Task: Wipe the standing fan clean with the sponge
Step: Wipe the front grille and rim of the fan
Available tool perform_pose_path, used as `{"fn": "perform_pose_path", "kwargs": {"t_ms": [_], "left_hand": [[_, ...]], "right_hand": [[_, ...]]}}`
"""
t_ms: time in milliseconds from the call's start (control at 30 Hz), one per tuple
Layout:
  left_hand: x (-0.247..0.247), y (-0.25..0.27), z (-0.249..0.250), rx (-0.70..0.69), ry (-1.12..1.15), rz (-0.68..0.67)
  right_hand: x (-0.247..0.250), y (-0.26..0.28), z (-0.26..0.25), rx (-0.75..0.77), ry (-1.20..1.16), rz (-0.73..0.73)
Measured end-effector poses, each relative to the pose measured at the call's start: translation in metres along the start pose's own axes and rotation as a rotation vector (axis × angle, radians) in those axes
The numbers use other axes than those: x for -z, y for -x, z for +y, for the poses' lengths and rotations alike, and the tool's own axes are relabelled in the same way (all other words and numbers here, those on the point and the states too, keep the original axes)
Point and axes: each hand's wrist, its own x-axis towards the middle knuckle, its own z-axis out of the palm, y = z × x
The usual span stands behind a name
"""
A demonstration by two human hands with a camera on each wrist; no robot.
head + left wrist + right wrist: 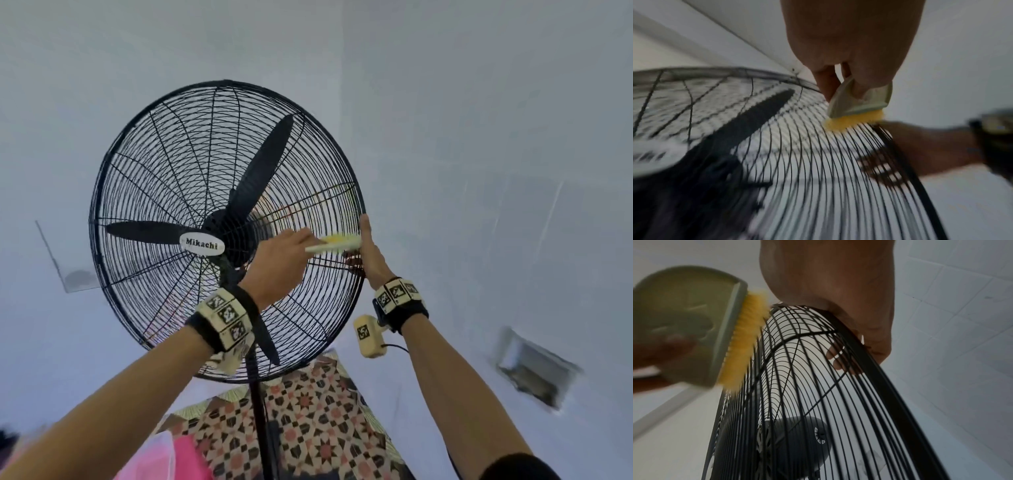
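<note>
A black standing fan (164, 178) with a wire grille and a "Mikachi" badge (202, 244) faces me, tilted up. My left hand (294, 241) grips a pale green holder backed with a yellow sponge (334, 242). The sponge (854, 122) presses on the front grille wires near the right rim. My right hand (364, 245) grips that rim just beside the sponge, thumb in front and fingers behind the wires. In the right wrist view the fingers (835, 353) show through the grille, with the sponge (742, 344) to the left. The three blades stand still.
The fan's pole (258, 411) runs down over a patterned floor (318, 411). Something pink (185, 459) lies at the lower left. White walls stand close behind, with a vent (537, 370) at the right. The grey motor housing (801, 444) sits behind the grille.
</note>
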Motion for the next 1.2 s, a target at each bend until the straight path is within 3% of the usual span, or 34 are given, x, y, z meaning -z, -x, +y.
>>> {"fn": "perform_pose_path", "kwargs": {"t_ms": [100,233,300,400,533,667,733,800,967,1033,1133,1200], "left_hand": [[-0.003,0.014,0.006,-0.052,-0.002,-0.088],[0.039,-0.062,0.003,0.102,-0.186,0.03],[0.05,-0.086,0.004,0.115,-0.243,0.032],[0.037,-0.059,0.019,0.106,-0.235,-0.078],[0.013,0.002,0.048,-0.025,-0.223,-0.288],[0.05,-0.062,0.035,0.136,-0.333,-0.086],[0.065,-0.085,0.031,0.192,-0.41,-0.057],[0.059,-0.08,0.042,0.158,-0.422,-0.108],[0.021,-0.01,0.078,0.037,-0.369,-0.381],[0.031,-0.026,0.081,0.081,-0.384,-0.333],[0.06,-0.081,0.078,0.211,-0.481,-0.153],[0.073,-0.105,0.077,0.196,-0.551,-0.13]], "right_hand": [[0.004,-0.002,0.004,-0.005,-0.07,-0.025],[0.003,0.0,0.0,0.034,-0.135,-0.047],[0.003,0.0,0.001,0.017,-0.227,-0.058],[0.005,0.001,0.006,0.056,-0.357,-0.137],[0.013,-0.004,0.011,0.065,-0.527,-0.233],[0.017,-0.018,0.024,0.0,-0.428,-0.359],[0.019,-0.023,0.026,-0.028,-0.39,-0.397],[0.02,-0.021,0.024,-0.025,-0.392,-0.4],[0.022,-0.02,0.031,-0.006,-0.374,-0.368],[0.026,-0.015,0.031,-0.019,-0.38,-0.356],[0.024,-0.013,0.028,-0.016,-0.379,-0.388],[0.023,-0.009,0.022,-0.016,-0.361,-0.406]]}}
